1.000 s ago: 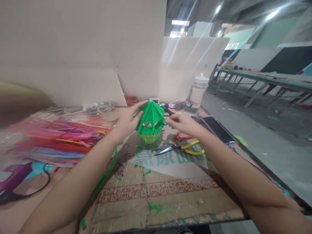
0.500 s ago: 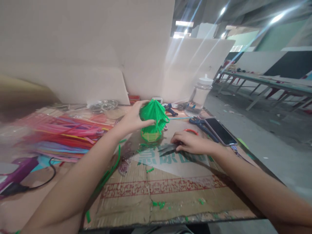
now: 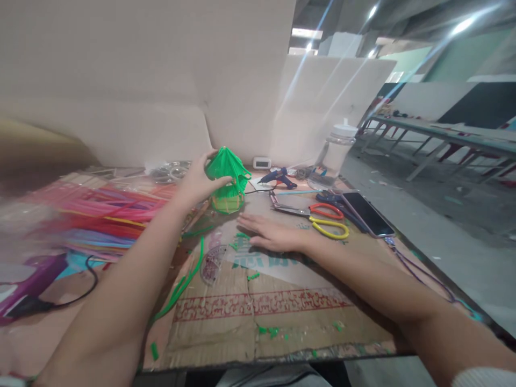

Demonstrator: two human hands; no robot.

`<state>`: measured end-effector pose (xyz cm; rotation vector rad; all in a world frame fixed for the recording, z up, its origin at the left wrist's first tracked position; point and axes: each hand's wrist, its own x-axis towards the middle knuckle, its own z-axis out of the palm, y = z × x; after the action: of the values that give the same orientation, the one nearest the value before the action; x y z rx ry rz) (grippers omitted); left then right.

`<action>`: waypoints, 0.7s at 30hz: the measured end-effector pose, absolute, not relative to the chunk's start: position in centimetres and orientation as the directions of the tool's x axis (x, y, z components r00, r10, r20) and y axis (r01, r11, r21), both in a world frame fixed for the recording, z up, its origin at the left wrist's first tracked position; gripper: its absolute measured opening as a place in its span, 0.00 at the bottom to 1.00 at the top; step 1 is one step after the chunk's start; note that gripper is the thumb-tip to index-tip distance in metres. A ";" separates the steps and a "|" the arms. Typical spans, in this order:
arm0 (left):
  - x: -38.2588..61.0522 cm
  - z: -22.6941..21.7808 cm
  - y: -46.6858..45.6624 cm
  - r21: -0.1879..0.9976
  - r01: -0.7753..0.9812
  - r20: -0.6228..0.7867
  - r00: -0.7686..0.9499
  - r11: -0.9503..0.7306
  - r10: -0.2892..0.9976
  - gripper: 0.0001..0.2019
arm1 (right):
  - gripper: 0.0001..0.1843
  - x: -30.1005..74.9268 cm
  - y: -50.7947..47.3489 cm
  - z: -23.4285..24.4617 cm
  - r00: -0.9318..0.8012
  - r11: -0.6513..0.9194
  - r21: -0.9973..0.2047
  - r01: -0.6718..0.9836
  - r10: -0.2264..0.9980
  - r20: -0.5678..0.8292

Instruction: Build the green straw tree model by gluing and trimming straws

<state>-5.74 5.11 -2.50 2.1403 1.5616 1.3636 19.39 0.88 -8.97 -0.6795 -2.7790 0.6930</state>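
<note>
My left hand (image 3: 203, 180) is closed around a green cone-topped craft piece (image 3: 226, 166), made of what look like fuzzy strips, with a yellow-green base. It is upright near the back of the cardboard mat (image 3: 217, 338). My right hand (image 3: 270, 232) lies flat and empty on the mat, fingers stretched towards the craft piece, beside small green scraps (image 3: 253, 276). Behind it are scissors (image 3: 296, 209) with one red and one yellow handle. A clear protractor (image 3: 213, 263) and long green strips (image 3: 189, 282) lie between my forearms.
Bundled coloured strips (image 3: 121, 215) and a purple corded tool (image 3: 34, 282) are on the left. At the back stand a blue glue gun (image 3: 274, 176), a small white digital device (image 3: 262, 162) and a water bottle (image 3: 332, 156). A phone (image 3: 367, 214) lies at the right edge.
My right hand has left the scissors and moved left, flattening on the mat. The scissors now lie farther back. My left hand has carried the green craft piece leftward and back.
</note>
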 end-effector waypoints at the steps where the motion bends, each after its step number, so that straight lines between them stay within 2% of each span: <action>1: -5.7 -2.6 5.2 0.588 0.676 0.571 0.042 -0.444 0.820 0.40 | 0.38 18.5 0.3 -8.9 -0.897 0.776 -0.526 0.348 0.439 0.054; 2: -5.8 -2.6 5.2 0.583 0.679 0.573 0.046 -0.446 0.818 0.39 | 0.36 18.0 -0.2 -8.8 -0.943 0.753 -0.607 0.255 0.333 0.018; 3: -5.8 -2.7 5.3 0.576 0.682 0.577 0.053 -0.451 0.815 0.39 | 0.32 17.9 -0.6 -8.5 -0.985 0.680 -0.720 0.137 0.171 -0.026; 4: -5.9 -2.7 5.3 0.568 0.683 0.581 0.063 -0.460 0.811 0.39 | 0.31 18.3 -0.9 -8.3 -0.997 0.553 -0.830 0.071 0.021 -0.071; 5: -5.9 -2.7 5.3 0.562 0.681 0.585 0.073 -0.469 0.808 0.39 | 0.32 19.0 -1.0 -8.1 -0.996 0.400 -0.914 0.066 -0.031 -0.086; 7: -5.9 -2.7 5.4 0.561 0.678 0.587 0.080 -0.476 0.806 0.40 | 0.35 20.9 -0.8 -7.9 -0.970 0.206 -0.977 0.049 0.245 0.003; 9: -5.9 -2.7 5.3 0.562 0.683 0.582 0.075 -0.467 0.809 0.40 | 0.33 22.6 -0.4 -8.1 -0.862 0.279 -0.956 0.089 0.502 0.066; 10: -5.8 -2.7 5.2 0.564 0.686 0.580 0.069 -0.461 0.812 0.40 | 0.32 23.1 -0.2 -8.3 -0.817 0.379 -0.909 0.172 0.571 0.084; 12: -5.6 -2.5 5.1 0.564 0.689 0.578 0.065 -0.455 0.814 0.40 | 0.32 23.3 0.0 -8.9 -0.802 0.584 -0.738 0.339 0.589 0.098; 14: -5.3 -2.4 4.9 0.560 0.689 0.582 0.068 -0.460 0.810 0.41 | 0.32 22.6 -0.3 -9.5 -0.845 0.709 -0.603 0.365 0.524 0.106; 16: -5.1 -2.3 4.9 0.564 0.682 0.576 0.081 -0.467 0.814 0.40 | 0.30 21.8 -0.8 -9.9 -0.869 0.745 -0.585 0.321 0.477 0.131; 21: -4.9 -2.7 5.3 0.542 0.681 0.578 0.123 -0.492 0.807 0.38 | 0.28 21.1 -0.8 -10.5 -0.861 0.786 -0.532 0.315 0.473 0.190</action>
<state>-4.85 5.26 -2.69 2.2412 1.4992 1.3089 21.12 -0.78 -10.52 -0.6039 -2.6642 0.7133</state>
